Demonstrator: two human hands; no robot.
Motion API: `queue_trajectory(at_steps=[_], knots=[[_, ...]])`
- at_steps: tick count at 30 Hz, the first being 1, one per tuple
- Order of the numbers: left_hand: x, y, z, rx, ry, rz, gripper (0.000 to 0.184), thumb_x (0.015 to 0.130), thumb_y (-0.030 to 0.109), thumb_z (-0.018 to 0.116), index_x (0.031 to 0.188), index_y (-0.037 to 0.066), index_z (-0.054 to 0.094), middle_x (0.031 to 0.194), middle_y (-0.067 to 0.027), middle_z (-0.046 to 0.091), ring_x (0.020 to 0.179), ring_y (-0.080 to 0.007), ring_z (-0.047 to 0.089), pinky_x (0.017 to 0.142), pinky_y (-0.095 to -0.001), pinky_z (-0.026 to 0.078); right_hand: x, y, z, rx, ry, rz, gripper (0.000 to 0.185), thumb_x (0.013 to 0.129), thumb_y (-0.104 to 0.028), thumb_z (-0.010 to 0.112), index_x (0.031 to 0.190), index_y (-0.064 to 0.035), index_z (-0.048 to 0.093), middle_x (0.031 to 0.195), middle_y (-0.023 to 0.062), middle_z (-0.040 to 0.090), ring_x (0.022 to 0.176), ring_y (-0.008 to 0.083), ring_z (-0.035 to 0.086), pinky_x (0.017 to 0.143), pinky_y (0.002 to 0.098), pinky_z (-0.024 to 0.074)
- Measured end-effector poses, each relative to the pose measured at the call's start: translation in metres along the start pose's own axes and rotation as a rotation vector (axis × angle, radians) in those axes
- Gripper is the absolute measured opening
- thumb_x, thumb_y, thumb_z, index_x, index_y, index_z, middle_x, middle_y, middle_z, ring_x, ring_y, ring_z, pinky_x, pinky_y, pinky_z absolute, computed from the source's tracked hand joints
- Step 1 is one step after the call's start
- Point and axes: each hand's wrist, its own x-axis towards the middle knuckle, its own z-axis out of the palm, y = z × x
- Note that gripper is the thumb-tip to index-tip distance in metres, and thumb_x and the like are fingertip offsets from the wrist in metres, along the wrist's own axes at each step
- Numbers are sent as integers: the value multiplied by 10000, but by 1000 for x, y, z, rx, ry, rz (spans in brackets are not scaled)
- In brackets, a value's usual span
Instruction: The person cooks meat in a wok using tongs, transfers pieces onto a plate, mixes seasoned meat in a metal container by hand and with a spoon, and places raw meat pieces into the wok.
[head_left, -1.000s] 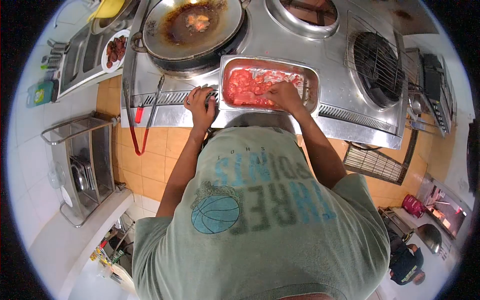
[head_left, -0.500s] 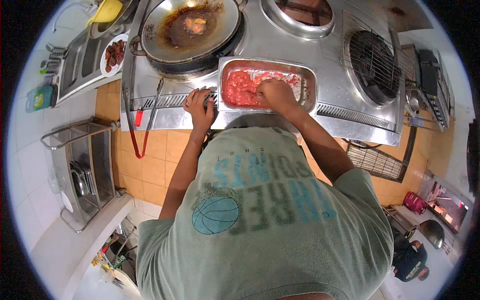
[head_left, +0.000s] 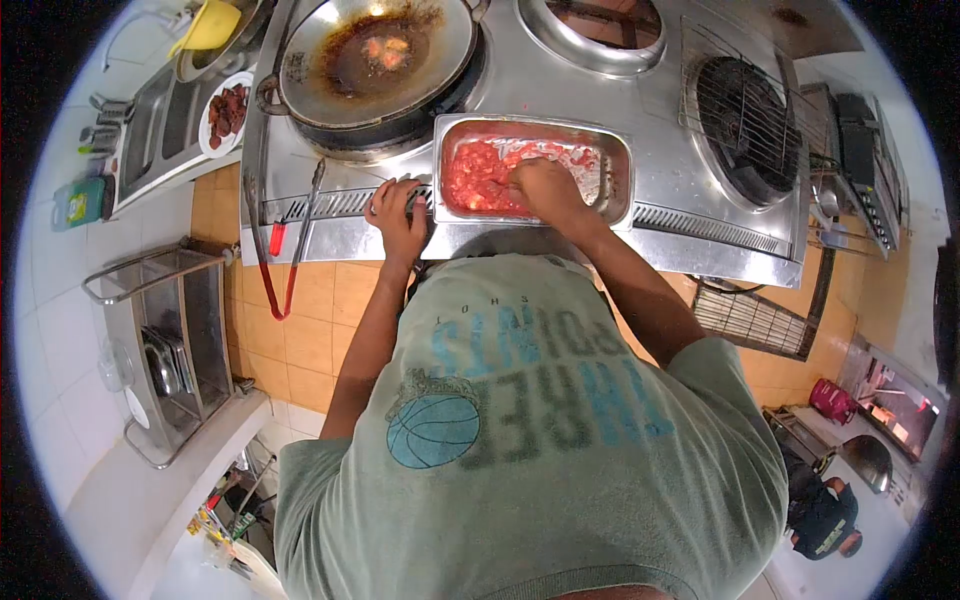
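Observation:
A rectangular steel pan (head_left: pixel 631 165) holds wet, red-coated raw meat (head_left: pixel 478 172), heaped mostly toward its left side. Inside the pan, my right hand (head_left: pixel 549 190) has its fingers closed at the edge of the meat; their tips are partly hidden. My left hand (head_left: pixel 399 214) rests on the stove's front edge beside the pan's left wall, fingers bent and apart, with nothing clearly seen in it. To its left lie long tongs (head_left: pixel 290 285) with red handles, hanging over the stove edge.
Behind the pan at left sits a large wok (head_left: pixel 330 70) with dark oil and food pieces frying. A steel burner ring (head_left: pixel 600 68) and a grate-covered burner (head_left: pixel 748 130) are rightward. A plate of cooked meat (head_left: pixel 228 115) stands far left. Another person (head_left: pixel 828 520) is at lower right.
My right hand has shifted slightly left within the pan, and the red meat there looks rearranged. My left hand stays by the pan's left side.

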Motion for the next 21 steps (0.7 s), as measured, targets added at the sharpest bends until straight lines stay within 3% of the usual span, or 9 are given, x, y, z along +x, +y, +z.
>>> queue_trajectory(at_steps=[8, 14, 17, 21], knots=[[1, 3, -3, -29, -14, -4, 247, 862, 209, 557, 1091, 140, 621, 1187, -29, 598, 1244, -240, 397, 1049, -465, 121, -24, -14, -25, 237, 150, -177, 167, 756, -96, 629, 904, -42, 682, 859, 112, 645, 846, 285, 627, 762, 386, 510], [2, 4, -2, -25, -19, 9, 244, 864, 219, 550, 1083, 142, 627, 1170, -31, 602, 1240, -243, 401, 1046, -469, 125, -24, 4, -20, 109, 57, -80, 238, 756, -79, 629, 984, -68, 694, 918, 109, 649, 873, 275, 628, 776, 380, 513], [1, 3, -3, -10, -25, 17, 251, 866, 228, 547, 1090, 144, 625, 1167, -32, 602, 1239, -248, 403, 1045, -469, 131, -19, 4, -8, 88, 118, -119, 196, 749, -97, 634, 928, -74, 708, 862, 129, 660, 809, 286, 641, 757, 406, 511], [1, 2, -3, -4, -38, 11, 260, 870, 246, 541, 1097, 146, 621, 1167, -38, 601, 1238, -253, 405, 1047, -472, 131, -8, -5, 2, 212, 19, 95, 209, 758, -234, 659, 735, -26, 668, 714, 186, 634, 710, 345, 637, 713, 455, 506]])
